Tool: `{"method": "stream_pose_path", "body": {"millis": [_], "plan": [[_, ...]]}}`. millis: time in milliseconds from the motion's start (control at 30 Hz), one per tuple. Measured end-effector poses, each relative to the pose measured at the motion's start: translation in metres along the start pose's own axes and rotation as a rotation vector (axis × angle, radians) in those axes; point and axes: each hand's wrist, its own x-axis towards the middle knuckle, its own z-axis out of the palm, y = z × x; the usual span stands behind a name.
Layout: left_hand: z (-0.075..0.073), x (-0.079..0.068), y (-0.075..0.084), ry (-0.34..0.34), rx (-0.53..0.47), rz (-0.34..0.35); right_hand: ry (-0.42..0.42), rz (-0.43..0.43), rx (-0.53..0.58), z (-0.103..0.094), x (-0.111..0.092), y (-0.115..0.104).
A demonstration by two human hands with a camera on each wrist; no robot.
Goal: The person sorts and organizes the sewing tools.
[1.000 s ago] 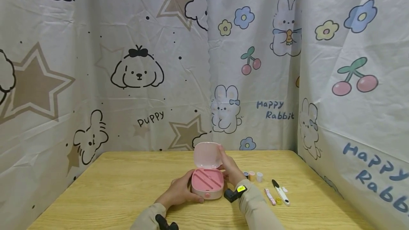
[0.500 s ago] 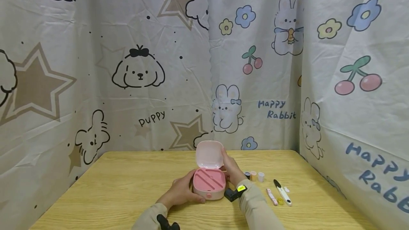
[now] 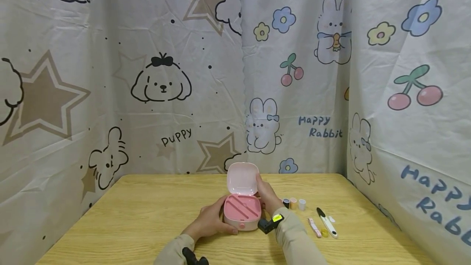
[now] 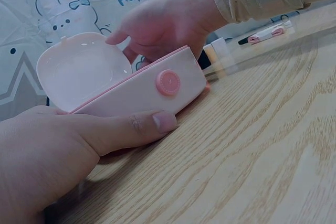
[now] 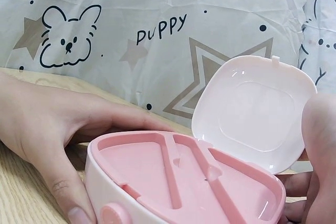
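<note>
A small white-and-pink storage box (image 3: 232,225) stands on the table with its hinged lid (image 3: 243,178) raised. Inside lies a pink tray (image 5: 139,161) divided by diagonal ridges, with bare compartments. My left hand (image 3: 210,221) grips the box's left side. Its thumb (image 4: 126,132) lies along the lower front, below the round pink button (image 4: 168,82). My right hand (image 3: 268,196) holds the lid's right edge, a fingertip at the rim and other fingers curled behind, near the hinge. Part of that hand is hidden by the lid and box in the right wrist view.
Several small spools (image 3: 293,203) stand right of the box, partly behind my right wrist. Farther right lie white scissors-like snips with a black end (image 3: 326,223), a pink strip (image 3: 314,227) and a small yellow item (image 3: 324,233). Printed curtains (image 3: 165,113) enclose the table.
The view has shifted slightly. My right fingertip has slid a little lower along the lid's edge, and more of the lid's inside shows. My left hand keeps its grip.
</note>
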Motion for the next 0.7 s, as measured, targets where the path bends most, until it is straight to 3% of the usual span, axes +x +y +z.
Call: {"method": "stream_pose_path", "body": {"millis": [700], "plan": [[0.0018, 0.0011, 0.0002, -0.013, -0.013, -0.049, -0.01, 0.027, 0.031, -0.003, -0.0006, 0.0017]]}}
